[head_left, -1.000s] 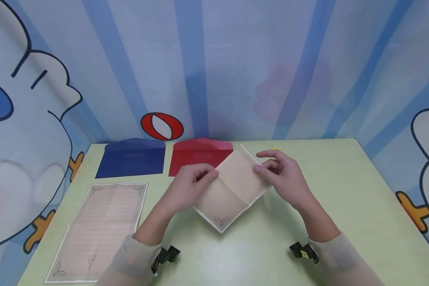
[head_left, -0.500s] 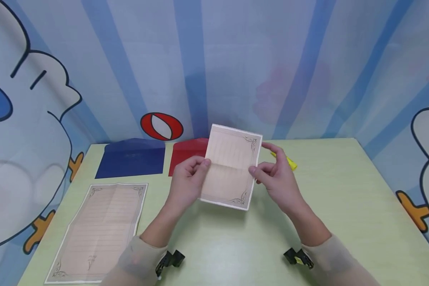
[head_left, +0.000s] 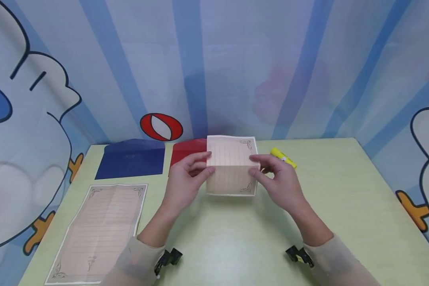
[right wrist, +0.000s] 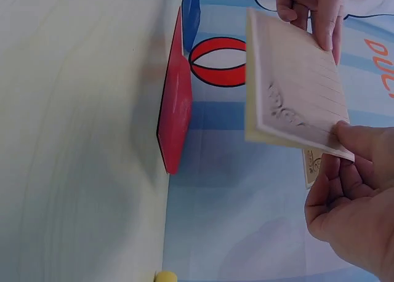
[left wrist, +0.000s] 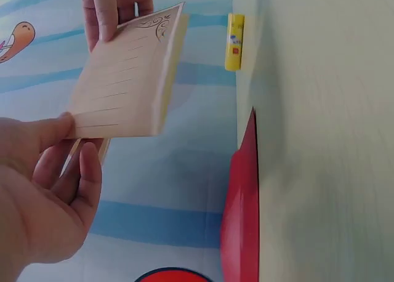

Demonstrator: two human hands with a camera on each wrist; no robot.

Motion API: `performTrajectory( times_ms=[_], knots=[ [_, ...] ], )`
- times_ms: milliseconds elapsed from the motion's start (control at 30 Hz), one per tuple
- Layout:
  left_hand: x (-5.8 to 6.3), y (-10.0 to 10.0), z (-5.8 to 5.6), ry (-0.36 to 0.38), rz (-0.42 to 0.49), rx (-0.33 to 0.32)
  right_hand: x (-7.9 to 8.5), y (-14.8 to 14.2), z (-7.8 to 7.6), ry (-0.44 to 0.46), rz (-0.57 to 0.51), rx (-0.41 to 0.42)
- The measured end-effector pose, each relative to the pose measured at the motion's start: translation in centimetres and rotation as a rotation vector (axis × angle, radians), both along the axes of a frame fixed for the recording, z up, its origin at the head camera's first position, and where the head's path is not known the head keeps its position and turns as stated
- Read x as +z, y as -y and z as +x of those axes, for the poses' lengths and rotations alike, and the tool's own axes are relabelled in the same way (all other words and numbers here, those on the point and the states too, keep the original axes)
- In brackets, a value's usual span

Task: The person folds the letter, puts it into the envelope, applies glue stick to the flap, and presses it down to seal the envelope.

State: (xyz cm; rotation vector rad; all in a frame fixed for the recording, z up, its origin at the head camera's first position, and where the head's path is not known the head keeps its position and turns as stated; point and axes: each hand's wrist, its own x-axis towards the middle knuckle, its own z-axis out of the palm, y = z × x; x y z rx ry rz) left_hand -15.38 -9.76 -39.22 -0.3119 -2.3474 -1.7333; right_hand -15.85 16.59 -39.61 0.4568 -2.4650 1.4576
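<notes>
Cream paper (head_left: 233,153) held up mid-frame in the head view, bent at a crosswise crease (head_left: 232,165). Left hand (head_left: 185,179) pinches its left edge, right hand (head_left: 280,182) its right edge, both near the crease. Folding looks to be the step in hand; next likely calls for aligning the halves, then pressing. Sheet (head_left: 101,234), lower left, lies unfolded on the tabletop (head_left: 343,206).

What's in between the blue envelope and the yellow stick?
In the head view, the red envelope lies between the blue envelope and yellow stick. The left hand and right hand hold up a folded paper, hiding part of the gap.
</notes>
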Motion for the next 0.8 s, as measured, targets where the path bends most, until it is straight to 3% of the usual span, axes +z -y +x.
performTrajectory(
  times_ms=[167,333,500,667,800],
  knots=[
    [0.01,0.12,0.28,-0.079,-0.205,0.021,-0.01,-0.08,0.00,-0.047,0.075,-0.016],
    [-0.04,0.21,0.31,-0.131,-0.275,0.030,0.05,-0.08,0.08,-0.097,0.104,-0.026],
    [0.07,0.44,0.15,-0.122,-0.268,0.034,0.06,-0.09,0.12,-0.095,0.110,-0.032],
    [0.20,0.52,0.20,-0.029,-0.177,-0.016,-0.06,-0.17,0.02,-0.030,0.114,0.003],
    [0.31,0.39,0.45,0.020,-0.114,-0.039,-0.09,-0.14,0.05,-0.032,0.180,0.067]
  ],
)
